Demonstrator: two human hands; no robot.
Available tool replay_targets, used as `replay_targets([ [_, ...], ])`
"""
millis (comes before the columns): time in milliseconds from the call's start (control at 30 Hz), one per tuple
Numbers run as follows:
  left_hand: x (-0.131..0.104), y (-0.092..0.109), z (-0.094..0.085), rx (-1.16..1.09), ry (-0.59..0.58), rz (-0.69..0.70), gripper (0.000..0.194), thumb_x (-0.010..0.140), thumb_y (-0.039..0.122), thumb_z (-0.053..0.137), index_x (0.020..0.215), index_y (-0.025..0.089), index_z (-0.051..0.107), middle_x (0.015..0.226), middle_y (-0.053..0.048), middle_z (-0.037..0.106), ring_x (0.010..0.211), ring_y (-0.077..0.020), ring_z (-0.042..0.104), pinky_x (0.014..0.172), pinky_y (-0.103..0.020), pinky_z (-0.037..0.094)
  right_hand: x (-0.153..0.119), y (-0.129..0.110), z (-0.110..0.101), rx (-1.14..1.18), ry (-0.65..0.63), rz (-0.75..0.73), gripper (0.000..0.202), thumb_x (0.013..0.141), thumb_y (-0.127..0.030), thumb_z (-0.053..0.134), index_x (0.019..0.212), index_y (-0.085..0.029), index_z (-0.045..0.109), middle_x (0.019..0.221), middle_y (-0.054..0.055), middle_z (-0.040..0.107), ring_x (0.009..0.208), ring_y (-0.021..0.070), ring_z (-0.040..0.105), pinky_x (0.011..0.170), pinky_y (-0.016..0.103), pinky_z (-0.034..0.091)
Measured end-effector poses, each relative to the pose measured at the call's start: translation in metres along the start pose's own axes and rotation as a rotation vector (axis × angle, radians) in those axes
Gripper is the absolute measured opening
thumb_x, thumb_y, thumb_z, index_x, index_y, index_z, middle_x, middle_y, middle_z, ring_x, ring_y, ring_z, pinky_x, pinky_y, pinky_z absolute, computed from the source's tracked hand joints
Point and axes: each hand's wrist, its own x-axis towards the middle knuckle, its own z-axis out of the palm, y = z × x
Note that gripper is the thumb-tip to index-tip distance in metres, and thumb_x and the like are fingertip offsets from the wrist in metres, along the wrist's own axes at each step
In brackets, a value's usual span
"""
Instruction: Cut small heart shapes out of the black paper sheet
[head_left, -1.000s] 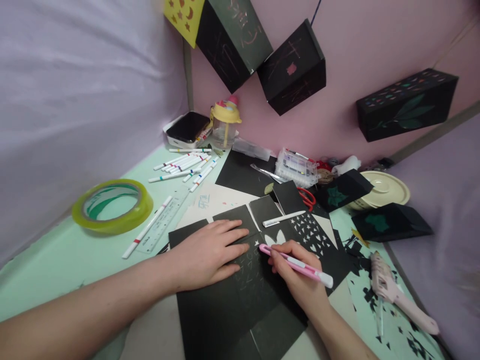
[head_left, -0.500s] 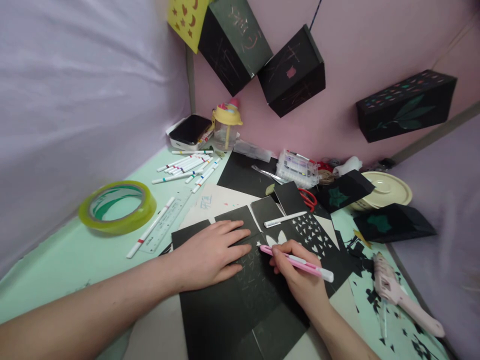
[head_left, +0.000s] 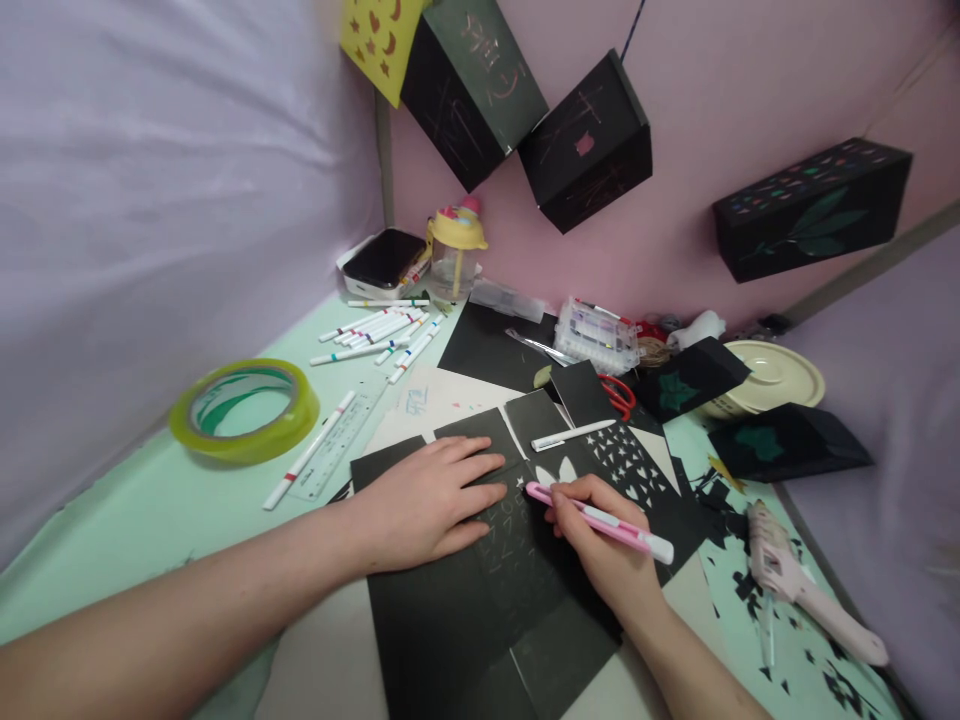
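Black paper (head_left: 427,640) lay under both hands, its left edge over pale paper (head_left: 322,650); the left hand (head_left: 431,500) rested flat there, fingers slightly spread; the right hand (head_left: 611,545) gripped one pink pen-shaped tool (head_left: 634,538), tip beside one small white star (head_left: 520,482); leftward, green tabletop (head_left: 142,535) gave the widest room, up to one tape roll (head_left: 251,446); one glue gun (head_left: 784,570) and scraps (head_left: 746,590) crowded the right; beyond lay one white pen (head_left: 574,435); farthest, three black boxes (head_left: 589,150) hung.

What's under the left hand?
The left hand rests on black paper; faint pale lines show beside it. Any marks or cuts directly beneath are covered, so can't be seen.
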Motion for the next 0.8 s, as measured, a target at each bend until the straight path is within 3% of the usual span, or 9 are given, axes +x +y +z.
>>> replay_targets([
  [800, -0.0005, -0.0007, 0.0004, -0.014, -0.009, 0.014, 0.036, 0.094, 0.038, 0.052, 0.125, 0.021, 0.058, 0.14, -0.011, 0.051, 0.133, -0.0334, 0.041, 0.106, -0.05, 0.038, -0.0002, -0.0046, -0.0036, 0.011, -0.031, -0.001, 0.018, 0.084, -0.032, 0.062, 0.074, -0.018, 0.067, 0.065, 0.003, 0.068, 0.057, 0.0154, 0.06, 0.055, 0.026, 0.046],
])
